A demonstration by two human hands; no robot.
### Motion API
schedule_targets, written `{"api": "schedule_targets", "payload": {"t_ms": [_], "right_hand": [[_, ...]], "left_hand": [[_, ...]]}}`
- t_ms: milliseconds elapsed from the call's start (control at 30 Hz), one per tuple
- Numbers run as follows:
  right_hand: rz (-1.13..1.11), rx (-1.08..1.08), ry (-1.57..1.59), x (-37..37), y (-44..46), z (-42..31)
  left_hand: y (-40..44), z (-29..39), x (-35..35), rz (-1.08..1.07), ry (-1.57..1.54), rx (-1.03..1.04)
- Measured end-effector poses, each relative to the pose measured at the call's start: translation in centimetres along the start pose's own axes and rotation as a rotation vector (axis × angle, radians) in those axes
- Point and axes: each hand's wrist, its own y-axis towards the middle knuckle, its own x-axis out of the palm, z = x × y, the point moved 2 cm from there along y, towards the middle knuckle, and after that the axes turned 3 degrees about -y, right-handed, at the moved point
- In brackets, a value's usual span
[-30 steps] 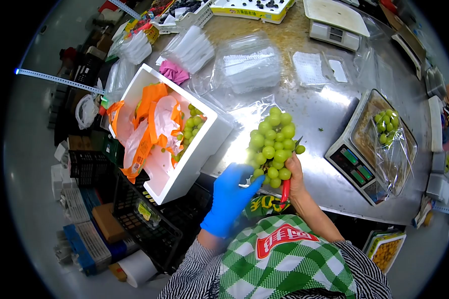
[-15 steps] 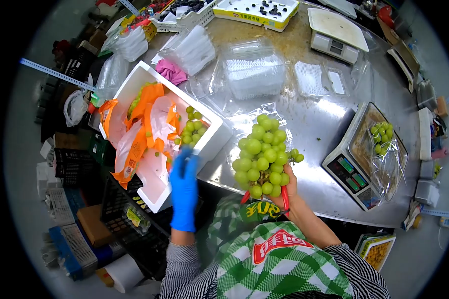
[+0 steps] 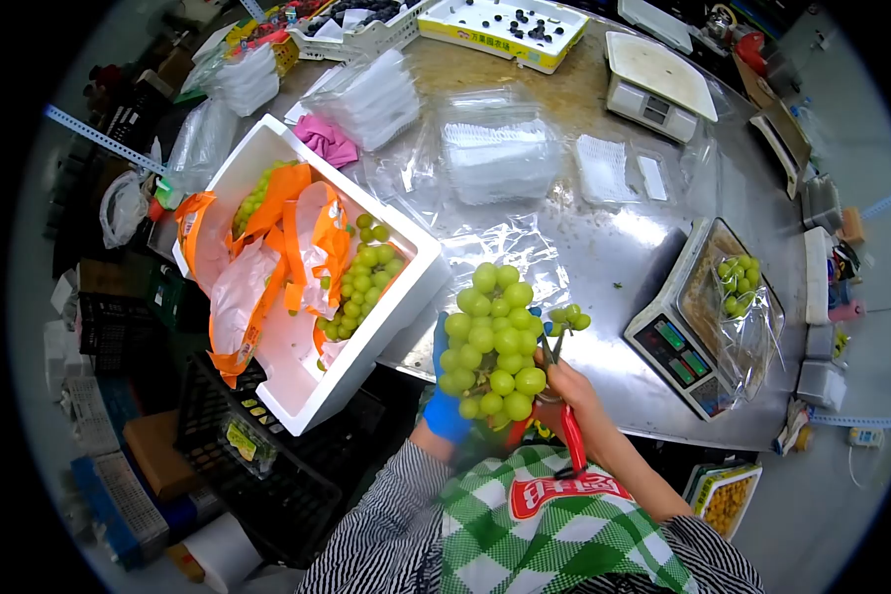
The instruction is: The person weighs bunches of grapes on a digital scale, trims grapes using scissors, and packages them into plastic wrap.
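A large bunch of green grapes (image 3: 492,346) is held up over the near edge of the metal table. My left hand (image 3: 447,401), in a blue glove, is behind and under the bunch, its fingers mostly hidden by the grapes. My bare right hand (image 3: 576,394) is closed around red-handled scissors (image 3: 572,436), at the bunch's right side. Their blades point up beside a small sprig of grapes (image 3: 570,318). Clear film (image 3: 510,247) lies on the table behind the bunch.
At the left, a white foam box (image 3: 406,287) holds more grapes and orange-and-white bags. A scale (image 3: 668,337) with bagged grapes stands at the right, another scale (image 3: 660,79) behind it. Stacked clear trays (image 3: 500,158) and a pink cloth (image 3: 327,141) lie further back.
My left hand has come back from beside the foam box to the bunch. The bunch has turned, and the scissor blades now show beside the small sprig.
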Motion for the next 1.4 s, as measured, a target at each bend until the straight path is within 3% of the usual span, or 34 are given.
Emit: {"api": "schedule_targets", "payload": {"t_ms": [100,233,267,433,567,633,900,1033,1233,1400], "right_hand": [[0.108,0.006,0.081,-1.0,-3.0,0.5],[-0.192,-0.016,0.283,-1.6,-4.9,3.4],[-0.163,0.047,0.255,-1.5,-5.2,3.3],[0.002,-0.186,-0.425,-2.9,-5.9,-2.4],[0.001,-0.686,-1.943,-0.9,-6.4,-10.1],[-0.077,-0.716,-2.183,0.6,-6.4,-12.2],[-0.288,-0.863,-2.597,2.0,-5.6,-15.0],[-0.371,-0.896,-2.618,2.8,-5.3,-15.4],[-0.549,-0.696,-2.609,4.0,-4.8,-16.8],[-0.636,-0.825,-2.695,4.0,-4.2,-16.4]], "left_hand": [[-0.1,-0.5,-1.4,0.049,-0.061,0.035],[0.3,0.5,-0.8,0.102,0.115,0.030],[0.6,0.6,-0.7,0.099,0.149,0.055],[1.1,1.0,0.6,0.083,0.205,0.069],[0.9,0.4,1.7,0.036,0.169,-0.036],[0.8,-0.3,2.4,0.035,0.134,-0.071],[0.7,-2.6,3.2,0.115,0.194,-0.130],[0.7,-3.2,3.0,0.179,0.245,-0.123],[0.4,-4.1,3.4,0.185,0.212,-0.169],[0.5,-4.3,2.9,0.202,0.222,-0.188]]}}
